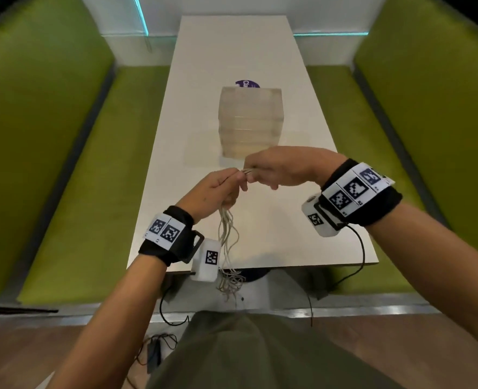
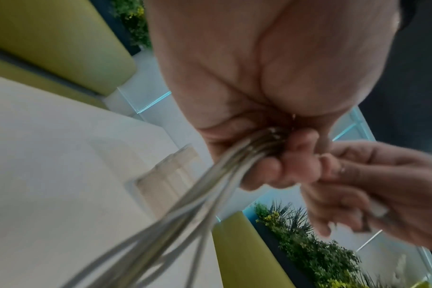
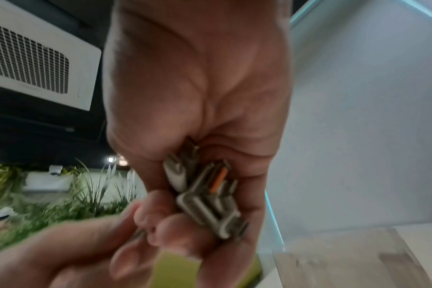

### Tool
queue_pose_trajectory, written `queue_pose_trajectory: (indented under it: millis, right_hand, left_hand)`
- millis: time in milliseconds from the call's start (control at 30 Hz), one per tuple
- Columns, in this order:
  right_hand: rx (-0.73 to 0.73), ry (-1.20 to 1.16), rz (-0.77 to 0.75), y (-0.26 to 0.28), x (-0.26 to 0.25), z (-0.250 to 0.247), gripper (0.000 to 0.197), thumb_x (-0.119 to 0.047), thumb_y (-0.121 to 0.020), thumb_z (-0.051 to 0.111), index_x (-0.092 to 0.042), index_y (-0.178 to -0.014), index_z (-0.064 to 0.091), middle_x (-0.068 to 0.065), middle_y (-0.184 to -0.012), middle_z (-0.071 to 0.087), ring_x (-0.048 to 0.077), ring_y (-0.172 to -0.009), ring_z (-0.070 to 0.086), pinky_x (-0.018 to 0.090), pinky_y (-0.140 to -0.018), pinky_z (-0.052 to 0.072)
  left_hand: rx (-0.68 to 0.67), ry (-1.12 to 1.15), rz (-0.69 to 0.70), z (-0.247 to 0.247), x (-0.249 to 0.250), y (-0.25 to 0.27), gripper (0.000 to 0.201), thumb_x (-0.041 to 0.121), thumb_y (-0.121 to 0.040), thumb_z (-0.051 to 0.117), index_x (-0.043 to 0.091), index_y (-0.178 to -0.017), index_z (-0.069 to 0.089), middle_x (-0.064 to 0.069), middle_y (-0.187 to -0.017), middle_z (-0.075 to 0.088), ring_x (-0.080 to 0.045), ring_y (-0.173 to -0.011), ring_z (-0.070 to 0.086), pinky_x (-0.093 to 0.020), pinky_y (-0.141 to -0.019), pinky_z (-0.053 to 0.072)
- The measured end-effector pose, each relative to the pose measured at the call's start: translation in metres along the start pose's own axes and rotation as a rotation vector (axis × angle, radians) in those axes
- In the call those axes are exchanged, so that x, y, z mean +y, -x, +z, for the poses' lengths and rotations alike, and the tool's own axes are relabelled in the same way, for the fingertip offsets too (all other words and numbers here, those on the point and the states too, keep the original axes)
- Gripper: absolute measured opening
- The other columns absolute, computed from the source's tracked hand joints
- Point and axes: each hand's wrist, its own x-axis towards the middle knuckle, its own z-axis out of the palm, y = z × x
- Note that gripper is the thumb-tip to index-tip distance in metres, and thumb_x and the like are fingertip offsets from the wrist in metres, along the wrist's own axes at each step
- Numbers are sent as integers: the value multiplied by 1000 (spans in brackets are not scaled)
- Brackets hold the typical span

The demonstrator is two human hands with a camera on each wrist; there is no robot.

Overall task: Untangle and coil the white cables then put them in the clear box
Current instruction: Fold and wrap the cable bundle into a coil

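A bundle of white cables (image 1: 228, 240) hangs from my left hand (image 1: 222, 189) past the table's near edge, its lower end still in a tangle. That hand's curled fingers grip the strands (image 2: 225, 169) just below the top. My right hand (image 1: 271, 169) holds the cables' upper ends, and several white plugs (image 3: 207, 196) lie bunched in its palm. Both hands meet above the table, in front of the clear box (image 1: 250, 122), which stands upright mid-table.
The white table (image 1: 302, 242) runs away from me between two green benches (image 1: 63, 164). A purple round sticker (image 1: 246, 84) lies behind the box. Black wires trail from both wrist cameras down to the floor.
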Motion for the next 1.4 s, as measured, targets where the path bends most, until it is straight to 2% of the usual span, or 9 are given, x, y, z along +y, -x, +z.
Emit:
queue_pose_trajectory:
  millis: [133,367,433,500,633,800,900,1167,1400]
  right_hand:
    - [203,151,-97,15,-8,-35,13,-17,-97,47,-11,-98,59,-8,-77,52,16,-73,47,25,-67,31]
    - [411,162,-108,42,-14,-73,13,-16,-96,49,-17,-99,62,-22,-70,50,-4,-66,47,19,-59,34]
    - [396,145,-87,42,-12,-73,13,-16,-95,49,-18,-99,62,-19,-71,50,-1,-67,47,25,-60,34]
    - [363,127,-52,41,-11,-67,14,-14,-95,49,-17,-98,62,-17,-72,52,1,-68,47,26,-62,33]
    - [261,133,-31,36,-12,-51,16,-12,-94,47,-15,-97,62,-10,-74,56,9,-70,50,24,-64,37]
    - [237,175,-65,22,-21,-32,18,-8,-93,44,-9,-100,60,4,-91,62,22,-81,51,28,-69,34]
    - [285,170,-44,26,-22,-44,21,-9,-93,43,-12,-103,62,-1,-90,62,17,-79,51,26,-71,33]
    - [433,95,-27,46,-14,-70,14,-17,-94,49,-19,-93,63,-15,-67,50,9,-66,47,28,-61,35]
    - [322,154,-30,43,-18,-63,17,-14,-94,47,-21,-96,62,-18,-70,49,12,-71,48,27,-63,33]
  left_hand:
    - [13,70,14,22,-16,8,27,31,-101,34,14,-84,47,11,-56,54,-16,-68,69,-25,-64,45]
    - [1,137,-41,50,-42,19,38,54,-88,37,18,-80,43,12,-58,35,-9,-49,34,-25,-52,34]
    - [-21,81,-48,47,-46,20,44,61,-84,40,18,-83,47,10,-60,42,-11,-53,42,-26,-58,38]
    - [-39,9,-24,36,-50,20,53,72,-79,47,23,-102,51,6,-85,60,-15,-82,61,-31,-80,48]
    - [124,91,-5,10,-27,13,89,78,-64,61,36,-136,30,2,-136,48,-22,-130,45,-40,-106,40]
    - [215,133,146,20,26,-7,30,40,-88,60,24,-112,50,0,-80,67,-19,-77,69,-37,-79,55]
    - [253,182,154,32,29,-8,17,32,-93,48,16,-91,52,11,-50,46,-11,-45,47,-32,-55,44]
    - [156,188,125,44,9,-3,24,40,-92,44,17,-88,50,13,-55,47,-17,-57,49,-30,-61,44]
    - [223,386,189,22,43,-10,75,80,-72,35,24,-118,55,-6,-116,66,-21,-114,62,-36,-97,48]
